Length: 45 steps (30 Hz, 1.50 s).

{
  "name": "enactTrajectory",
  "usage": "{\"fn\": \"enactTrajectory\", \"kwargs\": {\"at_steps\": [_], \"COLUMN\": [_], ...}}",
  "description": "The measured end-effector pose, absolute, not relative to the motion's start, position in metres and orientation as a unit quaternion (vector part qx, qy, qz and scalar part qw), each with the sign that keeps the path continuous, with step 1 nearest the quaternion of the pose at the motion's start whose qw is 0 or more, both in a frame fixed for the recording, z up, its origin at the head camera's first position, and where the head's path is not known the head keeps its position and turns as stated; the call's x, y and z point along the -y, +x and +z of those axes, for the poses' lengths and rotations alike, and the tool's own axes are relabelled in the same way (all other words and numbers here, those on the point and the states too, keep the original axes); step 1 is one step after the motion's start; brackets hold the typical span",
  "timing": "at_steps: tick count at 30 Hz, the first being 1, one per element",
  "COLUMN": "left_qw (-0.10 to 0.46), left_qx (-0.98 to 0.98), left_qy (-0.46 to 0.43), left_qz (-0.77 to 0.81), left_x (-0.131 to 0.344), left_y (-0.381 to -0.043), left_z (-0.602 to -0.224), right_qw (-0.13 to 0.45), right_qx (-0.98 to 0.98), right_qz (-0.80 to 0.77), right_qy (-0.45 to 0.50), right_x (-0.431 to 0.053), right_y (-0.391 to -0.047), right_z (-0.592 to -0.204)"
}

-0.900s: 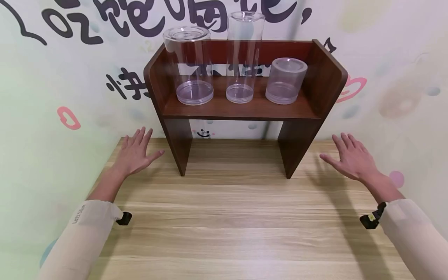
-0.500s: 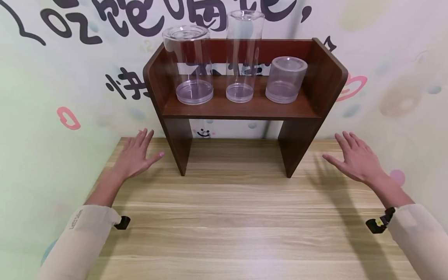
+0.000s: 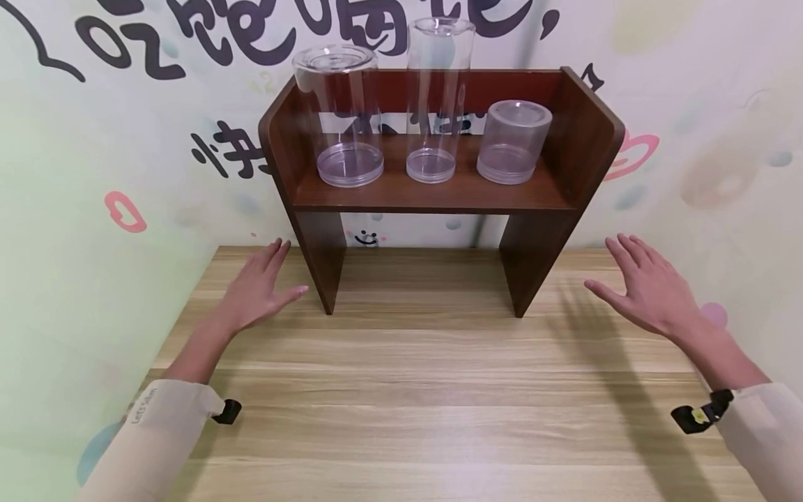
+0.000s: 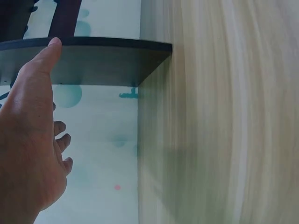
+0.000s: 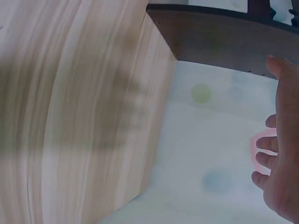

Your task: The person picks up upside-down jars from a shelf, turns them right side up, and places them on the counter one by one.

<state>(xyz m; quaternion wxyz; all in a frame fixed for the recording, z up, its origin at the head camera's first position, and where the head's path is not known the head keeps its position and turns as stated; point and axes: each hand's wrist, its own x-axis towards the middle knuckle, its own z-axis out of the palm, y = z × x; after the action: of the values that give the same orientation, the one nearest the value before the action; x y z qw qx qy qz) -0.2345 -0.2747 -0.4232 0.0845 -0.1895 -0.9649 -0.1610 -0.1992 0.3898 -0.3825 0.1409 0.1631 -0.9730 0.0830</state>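
My left hand (image 3: 256, 289) hovers beside the left leg of a dark brown wooden shelf (image 3: 433, 199), fingers extended and thumb apart, holding nothing. In the left wrist view the left thumb (image 4: 44, 58) overlaps the shelf's side panel (image 4: 107, 63). Off to the shelf's right, my right hand (image 3: 655, 293) is held with straight, spread fingers and nothing in it. Standing on the shelf board are a wide tall clear jar (image 3: 348, 104), a narrow tall clear jar (image 3: 438, 97) in the middle, and a short clear jar (image 3: 514, 143) at the right.
The shelf stands at the back of a light wood-grain table (image 3: 426, 397). Behind it rises a pale wall (image 3: 188, 160) with black lettering and pink hearts. Further pale wall closes in on both sides of the table. Black straps with small devices (image 3: 693, 418) sit at the wrists.
My left hand has moved right, closer to the shelf's left leg, its fingers drawing together. The right hand has drifted slightly right and away from the shelf. The jars have stayed in place.
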Motion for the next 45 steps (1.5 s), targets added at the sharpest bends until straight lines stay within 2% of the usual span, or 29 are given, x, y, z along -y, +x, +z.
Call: {"fn": "enactTrajectory", "kwargs": {"at_steps": [8,15,25,31,35,45], "left_qw": [0.059,0.068,0.123,0.145,0.163,0.231], "left_qx": [0.957,0.943,0.871,0.823,0.811,0.803], "left_qy": [-0.158,-0.139,-0.126,-0.104,-0.089,-0.077], "left_qz": [-0.234,-0.296,-0.459,-0.54,-0.554,-0.544], "left_x": [0.257,0.244,0.224,0.208,0.2,0.191], "left_y": [-0.233,-0.229,-0.224,-0.211,-0.203,-0.202], "left_z": [-0.429,-0.428,-0.421,-0.398,-0.387,-0.389], "right_qw": [0.157,0.181,0.234,0.291,0.321,0.387], "right_qx": [0.968,0.961,0.942,0.917,0.904,0.877], "right_qz": [0.095,0.112,0.166,0.185,0.19,0.198], "right_qy": [0.169,0.174,0.176,0.2,0.207,0.206], "right_x": [-0.381,-0.372,-0.354,-0.342,-0.333,-0.31], "right_y": [-0.187,-0.178,-0.162,-0.156,-0.152,-0.145], "right_z": [-0.366,-0.355,-0.331,-0.313,-0.301,-0.273]}}
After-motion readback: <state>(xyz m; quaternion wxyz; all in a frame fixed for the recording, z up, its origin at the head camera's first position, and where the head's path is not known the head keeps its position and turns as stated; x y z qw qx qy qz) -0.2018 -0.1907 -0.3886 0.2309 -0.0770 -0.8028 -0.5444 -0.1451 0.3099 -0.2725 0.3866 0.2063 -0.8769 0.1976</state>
